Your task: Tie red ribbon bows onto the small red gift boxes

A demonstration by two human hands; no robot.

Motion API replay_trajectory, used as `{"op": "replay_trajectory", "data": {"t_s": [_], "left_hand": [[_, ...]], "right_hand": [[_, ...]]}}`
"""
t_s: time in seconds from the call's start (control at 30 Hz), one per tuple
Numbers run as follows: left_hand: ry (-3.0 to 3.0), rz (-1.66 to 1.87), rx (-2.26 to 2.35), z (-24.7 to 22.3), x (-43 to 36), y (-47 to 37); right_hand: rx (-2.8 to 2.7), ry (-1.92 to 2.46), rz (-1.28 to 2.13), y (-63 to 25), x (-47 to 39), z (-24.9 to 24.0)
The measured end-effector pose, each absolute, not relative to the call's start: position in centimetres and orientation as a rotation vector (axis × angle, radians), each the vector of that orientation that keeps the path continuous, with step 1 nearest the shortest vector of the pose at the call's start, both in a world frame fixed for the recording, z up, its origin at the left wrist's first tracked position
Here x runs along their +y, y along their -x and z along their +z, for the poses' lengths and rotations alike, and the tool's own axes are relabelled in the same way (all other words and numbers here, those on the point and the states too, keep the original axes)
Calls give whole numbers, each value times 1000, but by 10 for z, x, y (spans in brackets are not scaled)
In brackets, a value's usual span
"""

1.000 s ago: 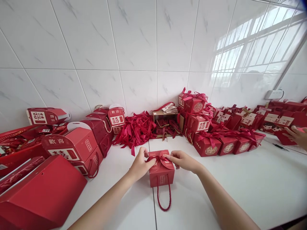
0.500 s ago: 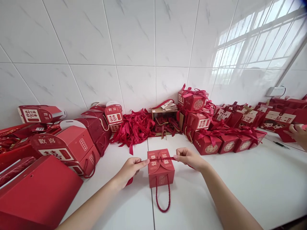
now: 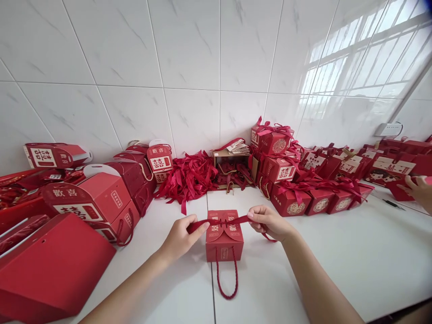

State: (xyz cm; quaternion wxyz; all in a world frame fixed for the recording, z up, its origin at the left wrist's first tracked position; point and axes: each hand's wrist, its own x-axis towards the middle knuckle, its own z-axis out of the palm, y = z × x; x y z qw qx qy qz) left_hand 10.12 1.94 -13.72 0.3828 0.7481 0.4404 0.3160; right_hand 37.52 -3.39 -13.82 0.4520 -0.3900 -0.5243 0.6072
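Observation:
A small red gift box (image 3: 224,245) with gold print stands on the white table, its twisted rope handle hanging down over the front onto the tabletop. A red ribbon (image 3: 238,220) runs through the slots in the box's top. To the left of the box, my left hand (image 3: 184,236) pinches one end of the ribbon. My right hand (image 3: 268,222) pinches the other side at the right, with a loose tail dangling under its fingers. Between the hands the ribbon is stretched just above the lid.
Behind lie a ribbon pile (image 3: 192,177) and an open carton (image 3: 233,171). Ribbon-tied boxes (image 3: 292,202) line the right; larger red boxes (image 3: 56,265) crowd the left. At far right are a pen (image 3: 393,204) and another person's hand (image 3: 418,191).
More ribbon shows between the box and each hand, raised slightly above the lid. The box appears slightly further left in view.

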Motion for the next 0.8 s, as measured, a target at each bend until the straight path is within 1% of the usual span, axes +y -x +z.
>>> {"op": "replay_trajectory", "data": {"t_s": [0.13,0.2,0.27,0.37,0.43,0.57,0.7,0.8], "left_hand": [[-2331,1190,1074,-126,10,-111],[-2459,1265,974,-117,4,-119],[-2537,1253,880,-108,-3,-131],[-2599,1129,840,-101,-13,-150],[-2615,1081,888,-101,-16,-161],[-2643,1096,999,-105,-15,-173],[-2662,1224,1061,-105,-7,-169],[-2665,1380,1088,-105,-2,-163]], "right_hand": [[-1183,833,1537,-369,-37,-135],[-1153,797,1558,-369,-39,-134],[-1132,771,1569,-370,-40,-133],[-1103,736,1563,-373,-42,-134],[-1090,713,1546,-372,-44,-135],[-1094,681,1524,-368,-46,-137],[-1107,720,1525,-360,-50,-133],[-1151,933,1383,-349,-53,-127]]}}
